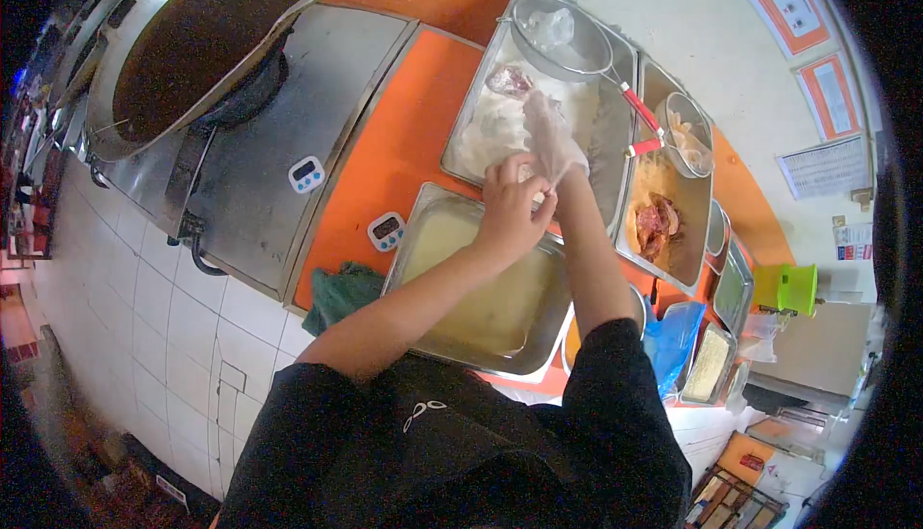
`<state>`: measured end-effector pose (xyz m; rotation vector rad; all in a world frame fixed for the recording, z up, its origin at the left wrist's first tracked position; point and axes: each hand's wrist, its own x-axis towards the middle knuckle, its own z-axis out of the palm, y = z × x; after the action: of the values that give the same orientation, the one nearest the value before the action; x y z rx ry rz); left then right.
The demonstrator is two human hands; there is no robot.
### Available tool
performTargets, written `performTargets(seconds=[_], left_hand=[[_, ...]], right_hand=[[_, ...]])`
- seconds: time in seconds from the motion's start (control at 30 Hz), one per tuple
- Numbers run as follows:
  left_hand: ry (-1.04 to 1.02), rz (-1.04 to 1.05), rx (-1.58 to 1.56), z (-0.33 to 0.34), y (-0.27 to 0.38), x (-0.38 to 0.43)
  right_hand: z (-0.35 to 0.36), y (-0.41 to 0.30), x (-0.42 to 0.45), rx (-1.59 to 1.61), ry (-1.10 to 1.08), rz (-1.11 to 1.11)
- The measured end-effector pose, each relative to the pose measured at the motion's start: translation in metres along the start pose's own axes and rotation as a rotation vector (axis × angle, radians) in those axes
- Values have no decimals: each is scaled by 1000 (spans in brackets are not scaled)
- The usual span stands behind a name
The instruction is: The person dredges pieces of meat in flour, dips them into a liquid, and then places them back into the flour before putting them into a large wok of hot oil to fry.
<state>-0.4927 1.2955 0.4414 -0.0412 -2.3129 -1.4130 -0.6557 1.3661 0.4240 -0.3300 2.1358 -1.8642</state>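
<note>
My right hand (549,132), in a clear plastic glove, reaches over a steel tray (461,132) of white flour-like powder. My bare left hand (513,204) pinches the glove's cuff (557,186) near the right wrist. Beyond my gloved fingers a piece of raw meat (509,80) lies in the powder, partly coated. A wire-mesh strainer (562,42) with red handles rests across the tray's far end, a crumpled clear plastic glove or bag (551,28) in it. Nearer to me stands a steel pan of cloudy, yellowish liquid (461,284), partly behind my left forearm.
At left, a large wok of dark liquid (209,38) stands over a steel stove (267,161). Two digital timers (306,174) (386,232) and a green cloth (345,292) are near the counter's edge. Right of the powder tray, another tray holds raw meat (655,226); a blue plastic bag (672,341) lies nearer.
</note>
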Motion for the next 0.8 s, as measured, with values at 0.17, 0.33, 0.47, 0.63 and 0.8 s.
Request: performTargets(seconds=[0.17, 0.33, 0.47, 0.63, 0.8], left_hand=[[-4, 42, 38, -41, 16, -10], [16, 83, 93, -152, 25, -36], [324, -11, 371, -216, -32, -100], [587, -383, 531, -280, -79, -200], [722, -741, 602, -295, -123, -322]], right_hand=[[2, 39, 43, -1390, -470, -129], [58, 42, 30, -1162, -978, -32], [50, 42, 15, -1103, -893, 188], [-13, 50, 57, -750, -571, -58], [-13, 45, 129, -1140, -466, -239]])
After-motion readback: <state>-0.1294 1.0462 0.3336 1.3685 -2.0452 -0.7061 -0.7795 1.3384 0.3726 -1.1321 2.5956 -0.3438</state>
